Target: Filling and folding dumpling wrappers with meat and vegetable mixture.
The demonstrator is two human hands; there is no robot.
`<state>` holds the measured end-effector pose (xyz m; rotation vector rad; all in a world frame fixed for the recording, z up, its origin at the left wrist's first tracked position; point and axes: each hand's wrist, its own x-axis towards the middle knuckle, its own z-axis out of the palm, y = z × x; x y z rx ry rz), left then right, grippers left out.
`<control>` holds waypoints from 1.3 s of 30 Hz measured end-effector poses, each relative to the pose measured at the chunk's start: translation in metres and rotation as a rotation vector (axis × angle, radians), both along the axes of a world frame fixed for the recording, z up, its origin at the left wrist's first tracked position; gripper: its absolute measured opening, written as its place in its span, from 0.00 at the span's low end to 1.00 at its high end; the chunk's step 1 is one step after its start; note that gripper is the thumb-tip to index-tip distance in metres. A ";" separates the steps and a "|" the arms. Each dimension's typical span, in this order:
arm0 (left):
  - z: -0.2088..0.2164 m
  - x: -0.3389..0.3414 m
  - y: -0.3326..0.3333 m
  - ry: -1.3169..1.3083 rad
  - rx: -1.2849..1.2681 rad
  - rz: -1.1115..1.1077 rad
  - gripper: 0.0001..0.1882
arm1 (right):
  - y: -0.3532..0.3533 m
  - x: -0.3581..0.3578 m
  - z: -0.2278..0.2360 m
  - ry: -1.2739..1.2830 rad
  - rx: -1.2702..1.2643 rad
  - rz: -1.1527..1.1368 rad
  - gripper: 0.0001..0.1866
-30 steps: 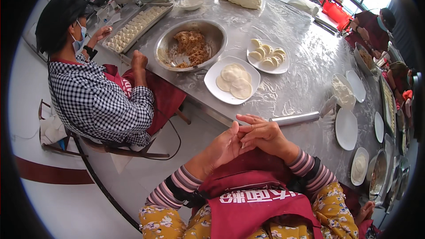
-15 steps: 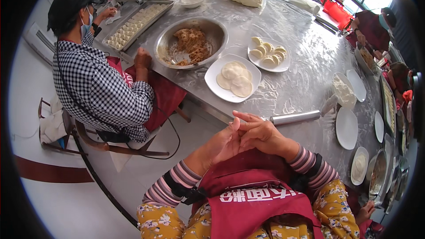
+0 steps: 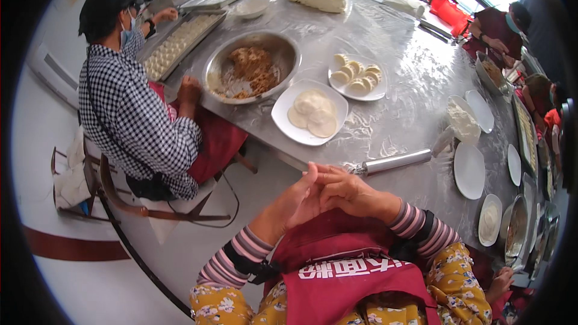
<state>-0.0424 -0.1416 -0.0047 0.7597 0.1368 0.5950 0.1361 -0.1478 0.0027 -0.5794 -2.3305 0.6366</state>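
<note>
In front of my maroon apron, my left hand (image 3: pixel 298 203) and my right hand (image 3: pixel 350 194) are brought together. My right fingers are bent over the left palm and fingers, and both hands are closed against each other. Whatever may lie between them is hidden. Just beyond them, a metal rolling pin (image 3: pixel 397 161) rests by the table edge. Further on, a white square plate (image 3: pixel 283 121) bears several flat, round dough wrappers (image 3: pixel 314 112). Pleated dumplings (image 3: pixel 357 73) sit on another white plate (image 3: pixel 378 92).
A steel bowl (image 3: pixel 212 78) of brown filling (image 3: pixel 253 71) stands far left, beside a seated person in a checked shirt (image 3: pixel 135 108). Beyond is a tray of dumplings (image 3: pixel 183 42). Flour (image 3: pixel 462 121) and white plates (image 3: pixel 469 171) lie right. Other people (image 3: pixel 497 30) work at the far right.
My fingers have drawn closer together, with the right fingers more bent over the left hand. The person at left has reached further forward. The whole view has shifted slightly.
</note>
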 end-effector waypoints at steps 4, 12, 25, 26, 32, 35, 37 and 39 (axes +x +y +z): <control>-0.024 -0.003 -0.008 -0.050 -0.083 -0.002 0.36 | -0.020 0.003 -0.002 0.024 -0.053 -0.080 0.21; -0.027 0.016 -0.006 -0.029 -0.128 0.050 0.40 | -0.035 0.022 0.000 -0.463 0.678 -0.328 0.17; -0.075 -0.012 0.009 0.033 -0.140 0.092 0.36 | 0.154 0.136 0.072 0.105 0.103 -0.901 0.11; -0.082 -0.019 0.009 0.053 -0.139 0.115 0.37 | 0.176 0.145 0.077 0.128 0.116 -0.925 0.12; -0.110 -0.039 0.014 -0.044 -0.300 0.198 0.26 | 0.272 0.169 0.075 0.149 0.115 -1.112 0.14; -0.121 -0.046 0.019 -0.063 -0.357 0.205 0.26 | 0.290 0.160 0.064 0.174 0.106 -1.146 0.13; -0.125 -0.047 0.023 -0.037 -0.353 0.230 0.25 | 0.298 0.154 0.059 0.086 0.107 -1.161 0.13; -0.124 -0.044 0.025 -0.012 -0.351 0.251 0.25 | 0.305 0.155 0.053 0.023 0.129 -1.144 0.12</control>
